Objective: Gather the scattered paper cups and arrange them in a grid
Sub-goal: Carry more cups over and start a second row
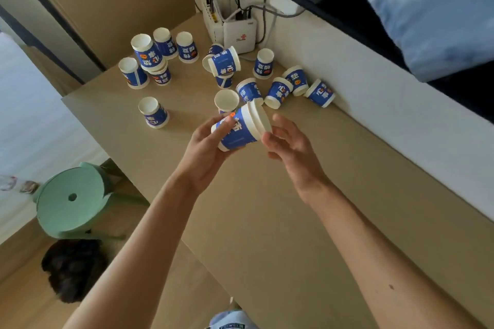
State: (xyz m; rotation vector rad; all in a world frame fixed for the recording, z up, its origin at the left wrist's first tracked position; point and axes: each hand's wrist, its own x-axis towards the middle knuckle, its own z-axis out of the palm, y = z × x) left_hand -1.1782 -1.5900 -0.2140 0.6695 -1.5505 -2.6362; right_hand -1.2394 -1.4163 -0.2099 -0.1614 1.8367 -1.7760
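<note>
Off the left edge of the table [240, 222] a pale green stool [70, 200] stands on the floor, with a dark bundle [72, 267] lying just in front of it.

On the far left part of the table a cluster of blue-and-white paper cups [149, 57] stands mouth up, some touching and at least one nested in another. A single cup [153, 112] stands alone nearer the person, apart from that cluster.

The left hand [205, 147] has its grip closed around the lower part of a short stack of nested cups [242, 128], thumb and fingers pressed on the blue band. The stack is held tilted above the middle of the table, its white rims pointing up and to the right. The right hand [291, 141] is at the rims, grip loose and half-open, fingertips touching or just beside the top rim; whether it actually grasps the stack cannot be told.

Just behind the stack an upright cup [226, 101] shows its open mouth. Further back a tipped cup [224, 61] lies across others, and a white box [239, 37] with cables stands in the corner.

To the right, a loose row of cups [290, 89] runs toward the white wall [374, 104], several lying on their sides and the last one near the wall.
</note>
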